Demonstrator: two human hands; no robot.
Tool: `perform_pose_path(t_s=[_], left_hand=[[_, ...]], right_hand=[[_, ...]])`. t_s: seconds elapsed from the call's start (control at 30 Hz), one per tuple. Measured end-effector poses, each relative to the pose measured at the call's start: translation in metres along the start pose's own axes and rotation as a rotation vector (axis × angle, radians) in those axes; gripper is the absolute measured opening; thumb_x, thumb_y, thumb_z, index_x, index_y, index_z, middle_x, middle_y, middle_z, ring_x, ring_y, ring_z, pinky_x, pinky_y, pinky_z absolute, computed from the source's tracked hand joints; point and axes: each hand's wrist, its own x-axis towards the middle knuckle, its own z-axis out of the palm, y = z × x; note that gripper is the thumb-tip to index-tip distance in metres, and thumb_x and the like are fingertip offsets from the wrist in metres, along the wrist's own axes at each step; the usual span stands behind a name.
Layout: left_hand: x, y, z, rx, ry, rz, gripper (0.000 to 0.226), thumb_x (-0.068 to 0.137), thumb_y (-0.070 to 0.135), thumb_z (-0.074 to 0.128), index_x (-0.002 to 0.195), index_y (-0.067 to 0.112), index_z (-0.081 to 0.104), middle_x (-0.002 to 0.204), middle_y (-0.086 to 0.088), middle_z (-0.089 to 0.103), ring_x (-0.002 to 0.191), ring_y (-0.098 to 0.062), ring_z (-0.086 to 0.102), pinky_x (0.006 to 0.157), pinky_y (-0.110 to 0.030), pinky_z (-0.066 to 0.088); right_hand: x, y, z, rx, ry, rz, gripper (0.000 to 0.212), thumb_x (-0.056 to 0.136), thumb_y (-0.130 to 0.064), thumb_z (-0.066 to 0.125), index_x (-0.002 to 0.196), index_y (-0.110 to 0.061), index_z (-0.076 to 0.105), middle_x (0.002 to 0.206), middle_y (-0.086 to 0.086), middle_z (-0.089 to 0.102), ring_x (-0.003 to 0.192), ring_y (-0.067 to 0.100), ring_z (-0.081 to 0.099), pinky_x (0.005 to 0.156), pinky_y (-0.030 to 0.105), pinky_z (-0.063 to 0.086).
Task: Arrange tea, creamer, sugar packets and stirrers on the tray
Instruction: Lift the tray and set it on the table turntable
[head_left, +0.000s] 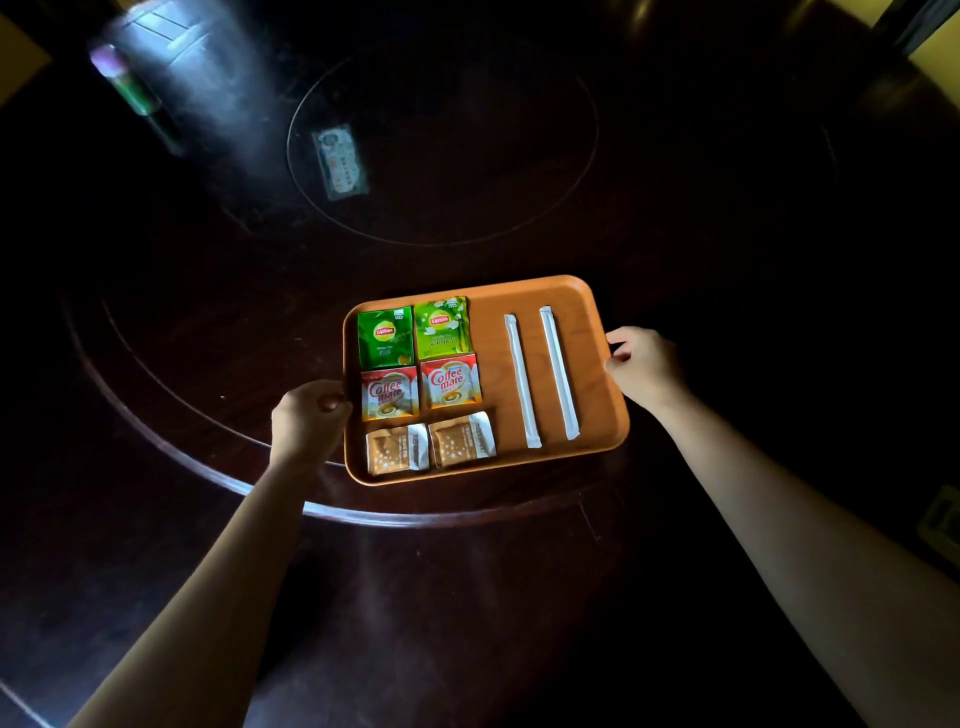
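Observation:
An orange tray (592, 332) lies near the front edge of a dark round table. On its left side sit two green Lipton tea packets (413, 332), below them two red Coffee mate creamer packets (420, 388), and below those two brown sugar packets (430, 446). Two white wrapped stirrers (540, 376) lie side by side on the tray's right half. My left hand (307, 418) grips the tray's left rim. My right hand (644, 366) grips the right rim.
The dark round table (208, 322) has a glass turntable (441, 145) in its middle with a small card (340, 163) on it. A blurred green and pink object (127, 78) stands at the far left. A bright reflection falls beside it.

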Motion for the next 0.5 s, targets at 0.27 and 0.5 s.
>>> perform_pose_path(t_s=[0.27,0.5], left_hand=[[0.002,-0.008,0.002,-0.022,-0.012,-0.023,0.026,0.077,0.007,0.065,0.102,0.011,0.069,0.091,-0.016,0.074,0.070,-0.024,0.066,0.075,-0.039,0.056],[0.010,-0.016,-0.002,-0.186,-0.150,-0.166,0.029,0.079,0.005,0.064,0.108,0.007,0.063,0.086,-0.015,0.070,0.067,-0.021,0.068,0.062,-0.030,0.057]], right_hand=[[-0.001,0.001,0.002,-0.018,0.019,-0.009,0.032,0.084,-0.004,0.063,0.115,-0.007,0.059,0.111,0.016,0.067,0.100,0.030,0.063,0.084,0.038,0.051],[-0.001,-0.003,-0.005,-0.029,-0.047,0.018,0.030,0.080,-0.005,0.066,0.110,-0.007,0.061,0.107,0.016,0.067,0.092,0.031,0.065,0.080,0.043,0.057]])
